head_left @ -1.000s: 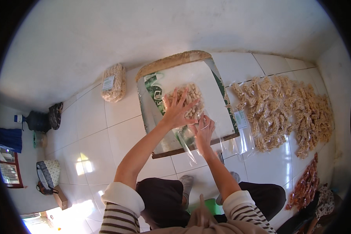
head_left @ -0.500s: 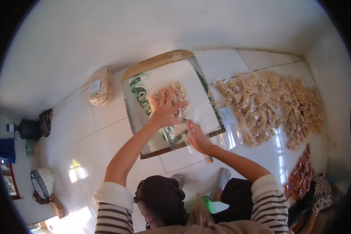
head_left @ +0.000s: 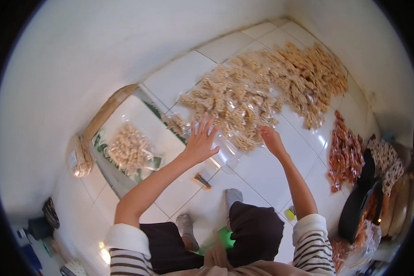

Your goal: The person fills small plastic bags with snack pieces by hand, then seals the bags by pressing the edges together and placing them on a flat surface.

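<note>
My left hand [head_left: 201, 142] is open, its fingers spread over the right edge of the low board [head_left: 117, 114]. Nothing shows in it. Beside it, clear flat plastic [head_left: 227, 149] lies on the tiles. Close to the near right edge of a wide heap of small clear packets [head_left: 237, 99] of pale tan snacks, my right hand [head_left: 272, 140] has its fingers curled together. Whatever they may hold is too small to make out. On the board rests a clear bag of tan snack pieces [head_left: 129, 147], touched by neither hand.
A small orange-and-black tool [head_left: 202, 181], perhaps a cutter, lies near my feet. Left of the board stands a filled snack bag [head_left: 79, 158] by the wall. Reddish-brown packets [head_left: 345, 156] are heaped at the right, with a patterned cloth [head_left: 385, 161] beyond them.
My view has turned right. Both hands have left the snack bag on the board and moved right to the heap of packets. My left hand has let go of the bag.
</note>
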A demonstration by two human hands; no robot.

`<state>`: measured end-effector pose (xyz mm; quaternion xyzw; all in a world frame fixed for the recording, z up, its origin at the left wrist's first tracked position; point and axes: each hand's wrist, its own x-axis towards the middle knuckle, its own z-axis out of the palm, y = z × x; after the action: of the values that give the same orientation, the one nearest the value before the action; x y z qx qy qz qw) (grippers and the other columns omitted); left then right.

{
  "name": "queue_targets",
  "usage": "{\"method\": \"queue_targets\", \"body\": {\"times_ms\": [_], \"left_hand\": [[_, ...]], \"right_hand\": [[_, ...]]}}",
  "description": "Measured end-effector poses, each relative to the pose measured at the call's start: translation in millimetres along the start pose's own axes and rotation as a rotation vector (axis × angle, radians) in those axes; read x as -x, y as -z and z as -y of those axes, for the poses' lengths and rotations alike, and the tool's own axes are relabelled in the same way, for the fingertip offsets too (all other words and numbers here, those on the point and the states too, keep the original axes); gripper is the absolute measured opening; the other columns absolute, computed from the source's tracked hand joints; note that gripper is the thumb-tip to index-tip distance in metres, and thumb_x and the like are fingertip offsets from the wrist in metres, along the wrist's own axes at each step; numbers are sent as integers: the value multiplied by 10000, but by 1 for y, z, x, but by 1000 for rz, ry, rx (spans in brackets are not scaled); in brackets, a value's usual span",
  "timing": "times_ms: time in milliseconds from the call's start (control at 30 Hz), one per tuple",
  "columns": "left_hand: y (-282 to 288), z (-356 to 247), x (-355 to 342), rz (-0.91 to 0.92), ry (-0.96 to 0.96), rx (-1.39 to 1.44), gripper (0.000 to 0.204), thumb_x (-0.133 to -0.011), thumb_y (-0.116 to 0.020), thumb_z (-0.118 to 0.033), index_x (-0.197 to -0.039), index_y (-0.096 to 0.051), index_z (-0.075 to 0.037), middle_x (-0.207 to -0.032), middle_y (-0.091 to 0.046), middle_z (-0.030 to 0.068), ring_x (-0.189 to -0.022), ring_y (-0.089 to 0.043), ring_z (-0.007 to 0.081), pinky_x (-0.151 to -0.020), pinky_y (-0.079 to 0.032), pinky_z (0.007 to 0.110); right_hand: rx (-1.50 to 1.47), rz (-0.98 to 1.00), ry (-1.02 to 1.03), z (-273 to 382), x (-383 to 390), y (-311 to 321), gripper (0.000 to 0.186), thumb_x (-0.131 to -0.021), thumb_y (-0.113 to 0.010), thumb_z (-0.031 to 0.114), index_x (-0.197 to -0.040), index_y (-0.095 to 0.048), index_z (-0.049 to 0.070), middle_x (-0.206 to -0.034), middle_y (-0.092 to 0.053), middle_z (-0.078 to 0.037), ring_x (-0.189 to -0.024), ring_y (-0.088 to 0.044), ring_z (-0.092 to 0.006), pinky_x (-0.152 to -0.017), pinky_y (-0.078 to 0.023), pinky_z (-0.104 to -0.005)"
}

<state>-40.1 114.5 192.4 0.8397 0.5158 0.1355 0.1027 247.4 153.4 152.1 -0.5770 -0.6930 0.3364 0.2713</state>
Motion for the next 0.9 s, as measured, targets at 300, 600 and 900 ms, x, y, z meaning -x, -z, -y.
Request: {"method": "queue_targets", "body": {"times_ms": [300,600,900], "left_hand": [[-190,-47,-73,173,-105,277,671,-634,-706,-107,-1227,-394,-96,-1247,-348,157,-1240,-284,337,-1046,-226,504],[-223,-52,-78,160,-39,295,613,-634,-687,-17,-1184,-436,-121,-1180,-387,111,-1158,-349,319,-1024,-272,457],[-98,-68,-110,110,232,1164,474,-867,-582,-200,-1259,-363,-48,-1207,-417,107,-1134,-411,194,-968,-326,323]], "right_hand": [[60,-422,-285,-113,1,-82,679,-722,-689,86,-1273,-308,-25,-1173,-386,-280,-1090,-371,-439,-929,-341,-467],[-17,-479,-435,-120,-16,-77,679,-727,-665,95,-1281,-294,-31,-1147,-391,-230,-1070,-407,-371,-919,-363,-423],[-622,-310,-191,-24,10,12,632,-782,-587,52,-1346,-301,34,-1203,-427,-141,-993,-504,-211,-815,-454,-315]]}}
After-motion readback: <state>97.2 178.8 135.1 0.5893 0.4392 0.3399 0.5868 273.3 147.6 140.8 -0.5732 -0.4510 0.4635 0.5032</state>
